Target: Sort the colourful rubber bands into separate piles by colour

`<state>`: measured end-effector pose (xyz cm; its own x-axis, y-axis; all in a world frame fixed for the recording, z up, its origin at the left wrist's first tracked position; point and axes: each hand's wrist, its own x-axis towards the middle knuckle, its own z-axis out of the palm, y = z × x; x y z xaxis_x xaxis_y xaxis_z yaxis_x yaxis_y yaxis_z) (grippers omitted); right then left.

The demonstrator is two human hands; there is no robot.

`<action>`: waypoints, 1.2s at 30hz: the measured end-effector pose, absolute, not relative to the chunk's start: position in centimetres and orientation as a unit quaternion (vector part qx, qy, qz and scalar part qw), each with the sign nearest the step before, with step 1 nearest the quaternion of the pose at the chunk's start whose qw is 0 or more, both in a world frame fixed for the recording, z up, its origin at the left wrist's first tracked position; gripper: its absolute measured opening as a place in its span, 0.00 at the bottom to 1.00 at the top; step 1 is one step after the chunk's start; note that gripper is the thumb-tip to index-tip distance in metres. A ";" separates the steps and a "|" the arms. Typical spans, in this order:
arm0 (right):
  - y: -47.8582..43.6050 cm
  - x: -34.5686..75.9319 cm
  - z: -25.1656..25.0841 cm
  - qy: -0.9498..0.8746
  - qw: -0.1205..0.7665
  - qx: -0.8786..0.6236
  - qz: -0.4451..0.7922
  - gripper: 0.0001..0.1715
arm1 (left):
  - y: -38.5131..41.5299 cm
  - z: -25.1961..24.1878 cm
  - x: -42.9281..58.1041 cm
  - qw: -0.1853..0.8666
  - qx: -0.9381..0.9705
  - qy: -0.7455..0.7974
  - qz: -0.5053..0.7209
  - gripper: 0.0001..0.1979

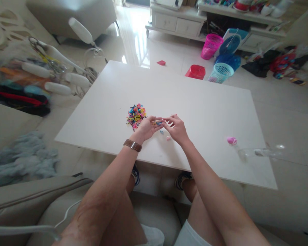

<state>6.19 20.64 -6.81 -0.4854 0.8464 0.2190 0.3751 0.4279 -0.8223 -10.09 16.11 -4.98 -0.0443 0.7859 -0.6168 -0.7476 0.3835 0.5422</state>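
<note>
My left hand [150, 127] is turned palm up, with a few small slim pieces [158, 123], blue and yellowish, lying along its fingers; they look like hair clips. Against those fingertips, my right hand [176, 127] has its thumb and forefinger drawn together in a pinch. Whatever sits in that pinch is too small to make out. Left of the hands lies a heap of small multicoloured clips [136, 115]. A single blue clip [161, 132] rests on the white table [113, 89] just below the hands, near a small pale pink object [168, 138].
On the table's right side are a pinkish-purple object [231, 140] and a clear glass-like vessel [259, 152] lying on its side. A white lamp [78, 80] with several arms stands at the left. Beyond the table are a red bin [196, 71] and a light-blue basket [221, 72].
</note>
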 end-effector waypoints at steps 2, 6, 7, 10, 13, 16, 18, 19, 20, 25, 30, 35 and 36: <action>20.4 6.3 -7.0 -0.798 0.301 -0.379 0.360 0.09 | 16.1 -5.1 -9.8 0.707 0.032 0.453 0.542 0.15; 20.3 6.4 -7.3 -0.800 0.292 -0.380 0.360 0.04 | 16.2 -5.4 -9.3 0.719 0.034 0.451 0.527 0.15; 20.4 6.5 -7.3 -0.801 0.294 -0.379 0.360 0.05 | 16.2 -5.5 -9.3 0.721 0.035 0.449 0.527 0.14; 20.6 6.7 -6.8 -0.800 0.302 -0.376 0.356 0.06 | 16.3 -5.6 -9.2 0.727 0.039 0.442 0.524 0.13; 20.8 6.9 -6.6 -0.798 0.302 -0.382 0.355 0.06 | 16.3 -5.5 -9.3 0.712 0.033 0.456 0.533 0.12; 20.9 7.0 -6.7 -0.798 0.306 -0.385 0.348 0.06 | 16.2 -5.5 -9.4 0.687 0.034 0.478 0.547 0.12; 20.8 6.9 -6.7 -0.786 0.313 -0.397 0.355 0.06 | 16.2 -5.6 -9.6 0.670 0.042 0.490 0.556 0.12; 20.8 6.8 -6.7 -0.777 0.313 -0.407 0.365 0.06 | 16.2 -5.6 -9.7 0.661 0.048 0.496 0.561 0.11; 20.7 6.7 -6.7 -0.766 0.309 -0.417 0.379 0.06 | 16.2 -5.7 -9.8 0.655 0.055 0.499 0.565 0.10; 20.7 6.2 -6.9 -0.734 0.277 -0.437 0.440 0.06 | 16.0 -5.9 -9.7 0.656 0.106 0.498 0.557 0.06; 21.1 6.4 -8.1 -0.689 0.286 -0.452 0.490 0.05 | 16.1 -6.4 -9.9 0.604 0.118 0.540 0.575 0.06; 21.1 6.5 -9.7 -0.696 0.208 -0.502 0.469 0.03 | 16.2 -6.8 -10.3 0.560 0.114 0.565 0.596 0.06; 21.0 6.4 -10.1 -0.700 0.189 -0.510 0.463 0.04 | 16.2 -6.8 -10.3 0.559 0.116 0.565 0.596 0.06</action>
